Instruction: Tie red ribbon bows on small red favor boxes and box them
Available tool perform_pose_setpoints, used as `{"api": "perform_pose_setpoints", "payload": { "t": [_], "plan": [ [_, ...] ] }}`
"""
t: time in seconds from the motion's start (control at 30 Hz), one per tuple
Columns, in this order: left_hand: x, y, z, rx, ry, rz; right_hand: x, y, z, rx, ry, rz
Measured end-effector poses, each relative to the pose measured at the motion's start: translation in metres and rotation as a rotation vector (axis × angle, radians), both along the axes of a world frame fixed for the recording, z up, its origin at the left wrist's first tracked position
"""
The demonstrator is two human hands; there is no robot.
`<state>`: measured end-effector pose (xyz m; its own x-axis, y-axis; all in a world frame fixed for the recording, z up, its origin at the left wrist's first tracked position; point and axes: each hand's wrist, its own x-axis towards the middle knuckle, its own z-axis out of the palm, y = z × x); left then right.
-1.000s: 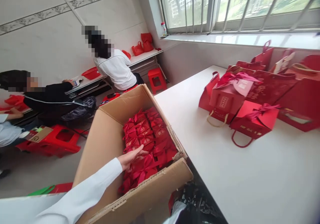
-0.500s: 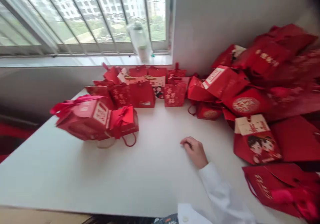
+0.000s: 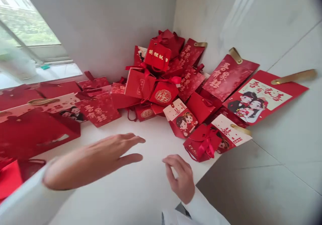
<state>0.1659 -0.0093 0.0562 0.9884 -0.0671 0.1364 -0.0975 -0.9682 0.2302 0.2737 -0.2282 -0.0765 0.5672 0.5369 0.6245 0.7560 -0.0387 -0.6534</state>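
My left hand (image 3: pixel 108 156) reaches in over the white table (image 3: pixel 120 198) with its fingers stretched out and nothing in them. To its right, my right hand (image 3: pixel 181 178) is loosely curled, with a gap between thumb and fingers and nothing visible in it. Nearest to the right hand is a red gift box with a ribbon bow (image 3: pixel 202 143). Just behind that stands a red and cream box with a cartoon couple (image 3: pixel 184 121). A red box with a round gold emblem (image 3: pixel 164 94) lies in the pile farther back.
Red gift bags (image 3: pixel 99 109) stand in a row at the left below the window (image 3: pixel 27 20). Large flat bags with gold straps (image 3: pixel 266 99) lean by the tiled wall (image 3: pixel 271 27) at the right. The table's right edge runs near my right hand.
The view has turned to the right, toward the pile of red boxes. My left hand has come into view, outstretched. My right hand's fingers have loosened from their curl.
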Motion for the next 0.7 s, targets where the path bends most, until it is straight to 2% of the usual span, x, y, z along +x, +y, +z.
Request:
{"api": "perform_pose_setpoints", "payload": {
  "t": [0.03,0.1,0.17,0.23,0.33,0.4,0.5,0.57,0.7],
  "plan": [
    [0.026,-0.002,-0.002,0.011,0.094,-0.142,0.001,-0.019,-0.005,0.044,0.012,-0.136],
    [0.063,-0.014,-0.017,-0.001,0.173,-0.191,0.004,-0.053,-0.018,0.113,0.048,-0.391],
    [0.078,-0.027,-0.038,-0.040,0.221,-0.178,0.014,-0.079,-0.028,0.144,0.119,-0.603],
    [0.075,-0.034,-0.059,-0.111,0.271,-0.165,0.030,-0.096,-0.031,0.127,0.195,-0.689],
    [0.055,-0.032,-0.078,-0.272,0.406,-0.097,0.058,-0.107,-0.025,0.042,0.339,-0.571],
    [0.038,-0.026,-0.083,-0.365,0.474,-0.013,0.071,-0.107,-0.018,-0.026,0.446,-0.424],
    [0.015,-0.015,-0.087,-0.437,0.442,0.080,0.076,-0.104,-0.012,-0.098,0.555,-0.240],
    [0.003,-0.011,-0.088,-0.451,0.390,0.108,0.071,-0.100,-0.013,-0.105,0.564,-0.245],
    [-0.010,-0.011,-0.082,-0.477,0.339,0.169,0.055,-0.088,-0.016,-0.067,0.533,-0.383]
  ]
}}
